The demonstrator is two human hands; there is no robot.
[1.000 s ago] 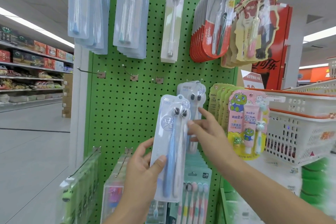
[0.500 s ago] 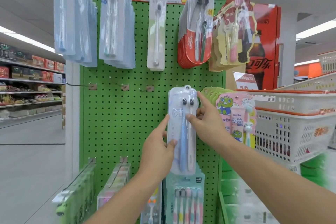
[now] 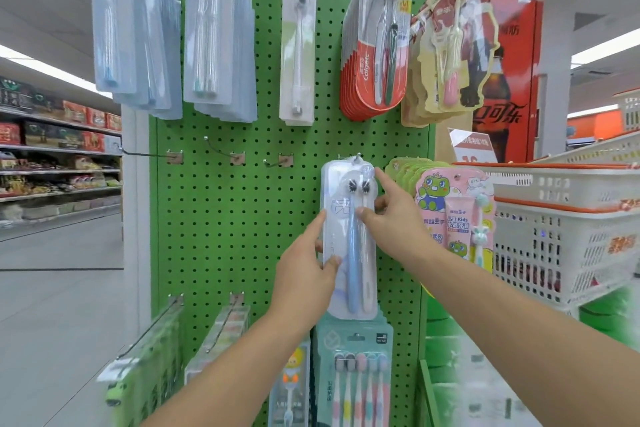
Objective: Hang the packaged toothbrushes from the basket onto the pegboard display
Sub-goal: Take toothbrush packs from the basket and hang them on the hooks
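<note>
Both hands pinch the clear blister pack of two toothbrushes, one blue and one white [image 3: 349, 239]: the left hand [image 3: 306, 274] by its lower left edge, thumb on the front, the right hand [image 3: 388, 215] at its upper right, forefinger stretched toward the hang hole. A second ago it was held lower, clear of the green pegboard [image 3: 221, 218]; now its top sits at a metal peg [image 3: 358, 158], so hanging seems nearly done. Whether the hole is threaded is hidden. The white basket [image 3: 561, 236] is cut off right.
</note>
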